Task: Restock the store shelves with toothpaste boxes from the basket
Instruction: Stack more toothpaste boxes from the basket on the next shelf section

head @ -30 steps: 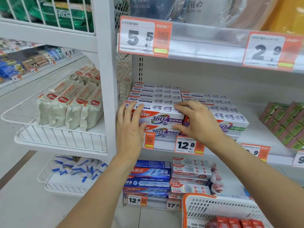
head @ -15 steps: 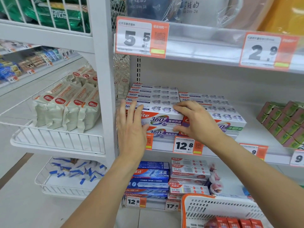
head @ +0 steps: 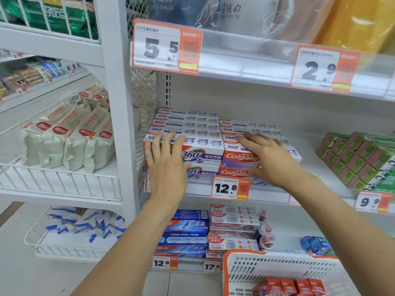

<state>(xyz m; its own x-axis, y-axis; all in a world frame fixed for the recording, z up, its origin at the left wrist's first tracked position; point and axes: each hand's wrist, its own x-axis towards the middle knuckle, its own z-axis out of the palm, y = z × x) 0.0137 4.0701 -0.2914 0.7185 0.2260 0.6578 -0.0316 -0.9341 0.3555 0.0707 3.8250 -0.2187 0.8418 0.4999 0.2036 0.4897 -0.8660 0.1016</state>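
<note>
Two stacks of white and purple Colgate 360 toothpaste boxes (head: 203,133) lie side by side on the middle shelf (head: 316,169). My left hand (head: 165,165) lies flat against the front of the left stack, fingers spread and reaching onto its top box. My right hand (head: 269,159) rests palm down on the right stack (head: 239,157), fingers spread over the front boxes. Neither hand grips anything. At the bottom right, a white basket with an orange rim (head: 267,265) holds several red toothpaste boxes (head: 290,286).
A white upright post (head: 116,103) stands just left of the stacks. Green and pink boxes (head: 359,159) fill the shelf's right end. Price tags (head: 229,188) hang on the shelf edge. Below, more toothpaste boxes (head: 186,229); at left, a wire rack of packets (head: 70,137).
My right hand has slid from the seam between the stacks onto the right stack, uncovering the Colgate fronts. My left hand has barely moved.
</note>
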